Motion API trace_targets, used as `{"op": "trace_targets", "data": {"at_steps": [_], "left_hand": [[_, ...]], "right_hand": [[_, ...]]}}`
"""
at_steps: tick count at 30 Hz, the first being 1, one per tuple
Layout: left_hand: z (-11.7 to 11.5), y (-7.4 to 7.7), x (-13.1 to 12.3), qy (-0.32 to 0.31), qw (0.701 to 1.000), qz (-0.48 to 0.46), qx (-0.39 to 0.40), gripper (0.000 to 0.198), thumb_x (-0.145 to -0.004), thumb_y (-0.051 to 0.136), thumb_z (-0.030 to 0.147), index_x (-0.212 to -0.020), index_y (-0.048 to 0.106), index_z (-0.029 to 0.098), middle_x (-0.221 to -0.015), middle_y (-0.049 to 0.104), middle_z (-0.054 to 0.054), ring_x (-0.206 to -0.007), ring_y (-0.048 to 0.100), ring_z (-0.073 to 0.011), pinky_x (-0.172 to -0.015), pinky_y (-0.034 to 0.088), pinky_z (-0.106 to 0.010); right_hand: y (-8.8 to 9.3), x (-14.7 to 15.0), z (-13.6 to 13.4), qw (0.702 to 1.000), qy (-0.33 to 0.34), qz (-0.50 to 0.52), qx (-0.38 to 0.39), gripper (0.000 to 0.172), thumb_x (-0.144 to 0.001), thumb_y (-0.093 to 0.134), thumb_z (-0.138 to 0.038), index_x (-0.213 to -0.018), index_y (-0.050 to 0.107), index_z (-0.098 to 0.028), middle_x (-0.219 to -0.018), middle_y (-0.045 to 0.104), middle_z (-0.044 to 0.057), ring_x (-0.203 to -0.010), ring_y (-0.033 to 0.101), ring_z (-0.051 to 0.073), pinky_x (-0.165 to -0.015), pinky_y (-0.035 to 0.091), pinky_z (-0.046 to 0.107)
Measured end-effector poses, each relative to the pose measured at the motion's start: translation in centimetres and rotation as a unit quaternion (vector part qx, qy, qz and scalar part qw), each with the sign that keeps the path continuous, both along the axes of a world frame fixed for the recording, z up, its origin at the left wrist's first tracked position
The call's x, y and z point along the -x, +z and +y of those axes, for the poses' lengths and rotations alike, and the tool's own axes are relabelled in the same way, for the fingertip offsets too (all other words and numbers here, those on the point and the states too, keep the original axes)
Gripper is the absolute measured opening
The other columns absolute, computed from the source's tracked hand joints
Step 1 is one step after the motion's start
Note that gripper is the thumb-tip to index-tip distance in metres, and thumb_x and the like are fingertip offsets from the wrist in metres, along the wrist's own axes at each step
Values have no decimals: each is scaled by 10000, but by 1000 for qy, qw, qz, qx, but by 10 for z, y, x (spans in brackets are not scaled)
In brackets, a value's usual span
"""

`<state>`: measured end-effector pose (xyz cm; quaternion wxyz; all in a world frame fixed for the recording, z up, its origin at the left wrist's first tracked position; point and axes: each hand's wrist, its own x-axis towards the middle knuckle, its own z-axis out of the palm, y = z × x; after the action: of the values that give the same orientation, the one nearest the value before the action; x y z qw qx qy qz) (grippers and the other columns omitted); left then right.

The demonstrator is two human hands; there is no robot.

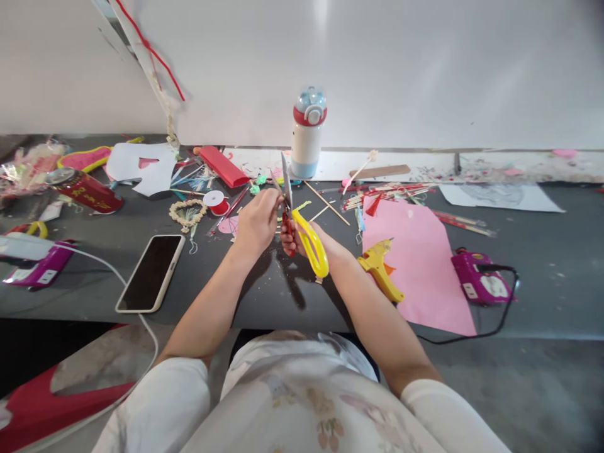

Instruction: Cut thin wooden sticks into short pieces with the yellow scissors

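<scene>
Near the middle of the dark table, my right hand (296,239) is closed on yellow-handled scissors (311,244), whose blades point up and away from me. Close to its left, my left hand (258,220) is closed in a pinch beside the blades. What its fingertips hold is too small to tell. A green twisted piece (302,206) shows just behind the scissors. To the left of my left hand lie a pink round piece (228,225) and a spool of red thread (216,202). Thin sticks (330,204) lie behind my right hand.
A bottle (308,135) stands at the back. On the left are a phone (151,274), a red can (87,190) and a beaded heart (187,215). A yellow glue gun (381,269) rests partly on pink paper (425,264), with a purple corded device (481,278) farther right.
</scene>
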<state>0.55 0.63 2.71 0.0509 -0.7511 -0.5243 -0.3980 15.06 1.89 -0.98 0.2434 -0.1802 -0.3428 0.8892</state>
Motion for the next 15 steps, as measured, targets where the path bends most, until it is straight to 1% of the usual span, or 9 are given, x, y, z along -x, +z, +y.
{"op": "trace_targets", "data": {"at_steps": [5,9,13,15], "left_hand": [[0,1,0,2,1000,11,1,235,-934,314,283,-876,527,202,-797,598,-31,-756,573,-137,-663,412,-248],[0,1,0,2,1000,13,7,219,-926,328,269,-869,530,204,-790,599,-28,-743,570,-135,-657,409,-244],[1,0,1,6,1000,23,8,196,-918,337,232,-884,527,202,-795,601,-26,-753,573,-137,-650,406,-240],[2,-1,2,8,1000,23,11,189,-916,343,232,-886,527,201,-788,603,-25,-747,572,-140,-650,409,-243]], "right_hand": [[5,0,-1,999,-26,-29,-24,191,-759,564,-343,-736,444,-196,-609,324,-48,-504,300,71,-493,282,233],[5,0,-1,999,-22,-42,-23,226,-770,557,-376,-715,426,-200,-593,309,-53,-483,282,69,-484,267,237],[7,-2,-3,997,-36,-53,-32,207,-766,572,-359,-738,454,-191,-602,355,-52,-495,325,61,-492,282,224],[7,-4,-4,997,-39,-46,-40,227,-758,592,-372,-751,456,-191,-609,377,-52,-504,340,58,-491,282,217]]}}
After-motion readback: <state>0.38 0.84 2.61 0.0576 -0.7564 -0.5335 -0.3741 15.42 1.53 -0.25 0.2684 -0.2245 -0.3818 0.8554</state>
